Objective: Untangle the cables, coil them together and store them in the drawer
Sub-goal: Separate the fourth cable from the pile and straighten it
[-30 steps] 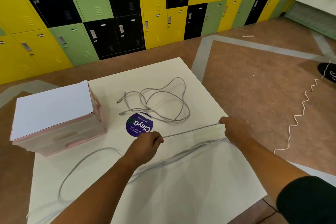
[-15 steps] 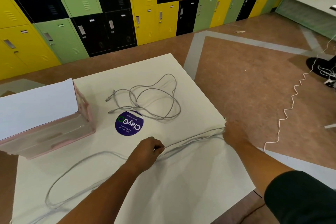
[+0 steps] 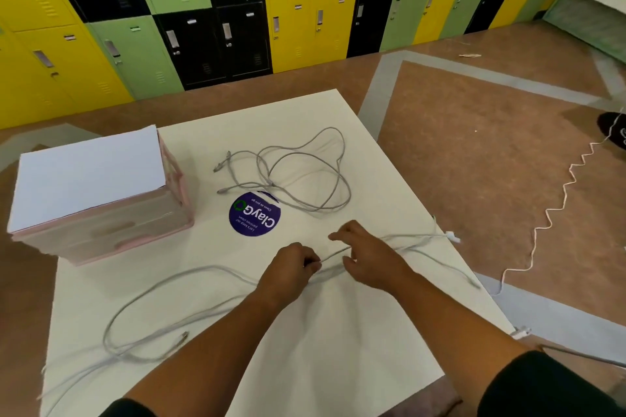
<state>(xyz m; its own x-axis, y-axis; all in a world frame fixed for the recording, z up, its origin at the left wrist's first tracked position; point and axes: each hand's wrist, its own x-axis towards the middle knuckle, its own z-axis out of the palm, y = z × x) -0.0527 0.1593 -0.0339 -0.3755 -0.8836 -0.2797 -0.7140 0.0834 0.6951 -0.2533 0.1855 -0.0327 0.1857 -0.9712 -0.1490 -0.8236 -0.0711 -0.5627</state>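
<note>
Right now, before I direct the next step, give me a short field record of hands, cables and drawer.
Left hand: pinches long grey cable
Right hand: fingers curve around same cable; grip unclear
Second cable: loose grey tangle, untouched, beyond round purple sticker
Drawers: pink plastic drawer unit, shut
Coiling: not started

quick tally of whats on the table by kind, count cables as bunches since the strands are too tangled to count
cable bunches: 2, a loose tangle and a long bunch across the near side
pink drawer unit: 1
round purple sticker: 1
total: 4
</note>
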